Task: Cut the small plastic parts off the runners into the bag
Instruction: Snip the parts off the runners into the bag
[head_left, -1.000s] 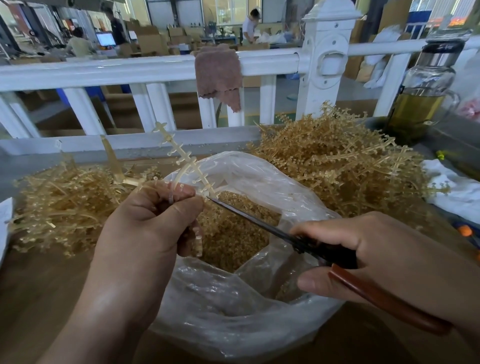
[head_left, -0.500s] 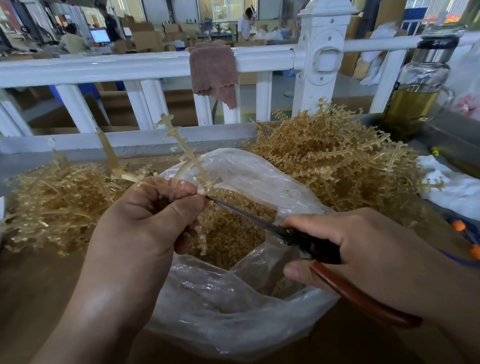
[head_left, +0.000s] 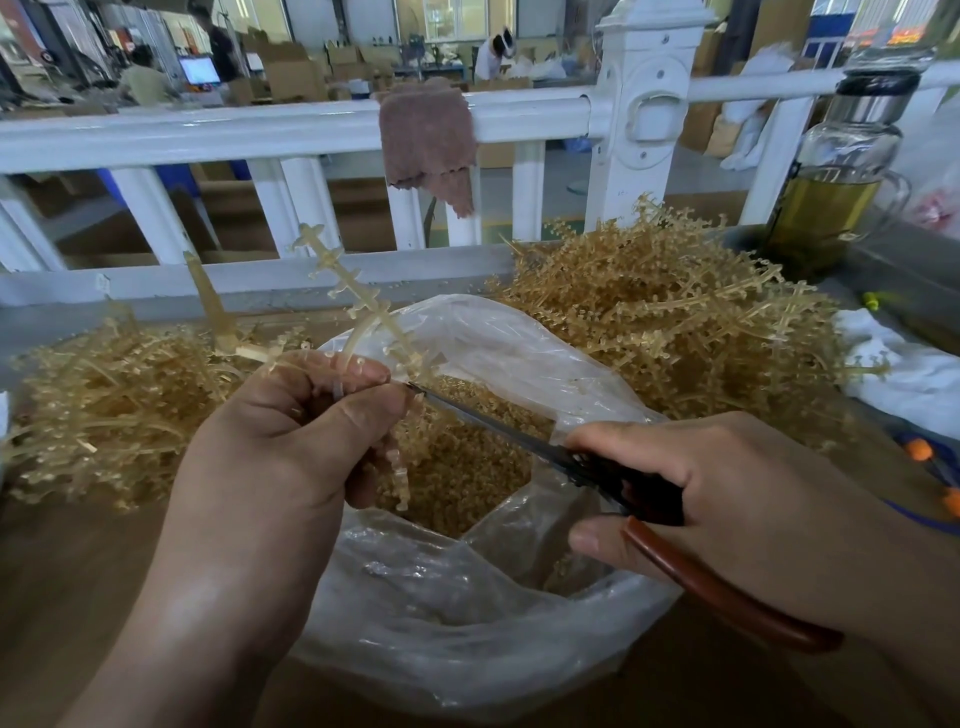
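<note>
The left hand (head_left: 291, 441) is clenched around a pale, translucent plastic runner (head_left: 358, 301), a thin stalk with short side stubs that juts up and away past the fingers, while a second knobbly length hangs down below the thumb over the bag's mouth. The right hand (head_left: 727, 499) grips a pair of scissors (head_left: 587, 462) with slim dark metal blades, a black pivot section and a smooth reddish-brown handle that curves out under the palm; the blade tips sit right at the runner, just beside the left thumb. Beneath both hands stands a crinkled, clear plastic bag (head_left: 467, 623), its rim folded open, part-filled with a grainy heap of small amber cut parts (head_left: 467, 467). On the brown counter (head_left: 78, 597), a loose, straw-like tangle of runners (head_left: 104, 405) lies to the left of the bag, and a taller, bristly mound (head_left: 675, 322) rises to its right. Behind runs a glossy white railing (head_left: 260, 130) with a fuzzy brownish cloth (head_left: 428, 135) draped over it, and a glass bottle (head_left: 841, 171) with yellowish liquid stands at the far right.
</note>
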